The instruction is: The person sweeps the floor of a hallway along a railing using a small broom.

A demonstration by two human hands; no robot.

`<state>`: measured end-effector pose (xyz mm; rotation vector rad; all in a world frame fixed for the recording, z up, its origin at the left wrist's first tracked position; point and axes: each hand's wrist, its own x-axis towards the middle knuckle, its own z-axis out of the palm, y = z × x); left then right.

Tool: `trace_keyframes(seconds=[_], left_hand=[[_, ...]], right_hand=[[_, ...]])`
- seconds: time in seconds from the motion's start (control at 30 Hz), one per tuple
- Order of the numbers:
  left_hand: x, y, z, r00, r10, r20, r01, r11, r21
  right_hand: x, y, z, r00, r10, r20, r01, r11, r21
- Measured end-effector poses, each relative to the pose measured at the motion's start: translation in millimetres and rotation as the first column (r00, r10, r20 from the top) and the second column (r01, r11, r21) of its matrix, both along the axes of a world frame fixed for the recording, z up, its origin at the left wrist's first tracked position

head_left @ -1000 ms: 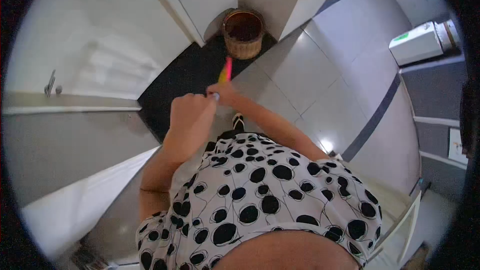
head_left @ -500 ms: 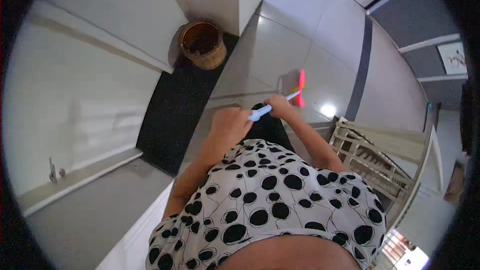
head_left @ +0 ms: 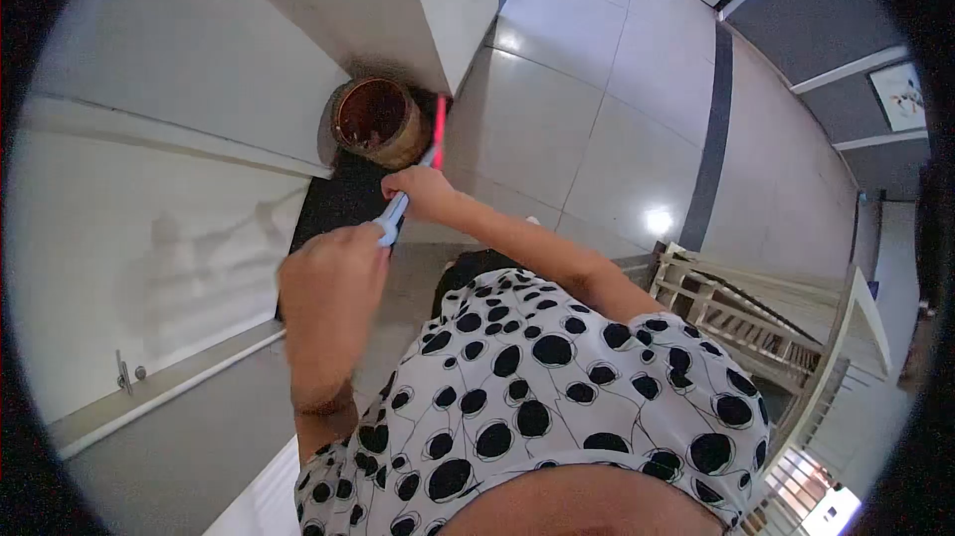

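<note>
A floor wiper with a light blue handle [head_left: 393, 219] and a narrow pink head [head_left: 440, 130] slants away from me. My left hand [head_left: 333, 282] is closed around the top end of the handle, slightly blurred. Further down the same handle, my right hand [head_left: 423, 192] wraps its fingers around it. The pink head is at floor level beside a round brown pot [head_left: 378, 123], near the wall corner. Part of the handle below my right hand is hidden by the hand.
A dark mat [head_left: 343, 200] lies along the white door [head_left: 179, 228] on the left. The wall corner [head_left: 438, 29] juts out behind the pot. Glossy tiles [head_left: 542, 113] cover the floor. A cream slatted rack [head_left: 746, 312] stands at the right.
Both hands and the floor wiper have swung left. Its pink head has gone from the open tiles to beside the pot. My view has shifted slightly too.
</note>
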<state>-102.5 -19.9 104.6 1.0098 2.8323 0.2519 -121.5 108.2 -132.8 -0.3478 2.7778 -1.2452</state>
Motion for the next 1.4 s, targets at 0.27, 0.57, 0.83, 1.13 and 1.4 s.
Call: trace_keyframes(seconds=[0.27, 0.57, 0.83, 1.13, 1.4], left_hand=[[1.0, 5.8, -51.2, 0.979, -0.115, 0.168, 0.111, 0.993, 0.034], [34.5, -8.6, -128.8, 0.904, -0.069, 0.422, -0.047, 0.965, 0.259], [15.8, -28.5, -108.9, 0.928, -0.014, 0.373, -0.094, 0.959, 0.269], [1.8, -43.3, 7.2, 0.999, 0.005, 0.032, -0.009, 0.991, 0.132], [9.9, 4.9, -32.7, 0.998, -0.056, 0.037, 0.063, 0.971, -0.231]], right_hand=[[41.9, 10.3, -59.8, 0.985, -0.024, 0.173, -0.002, 0.989, 0.149], [113.0, 77.9, -82.0, 0.932, -0.056, 0.359, -0.108, 0.901, 0.420], [80.9, 63.0, -63.3, 0.951, -0.137, 0.276, 0.015, 0.915, 0.404], [13.6, -2.2, 9.7, 0.999, 0.041, -0.016, -0.041, 0.999, 0.035], [5.6, -12.5, -30.8, 0.978, 0.099, 0.185, -0.095, 0.995, -0.028]])
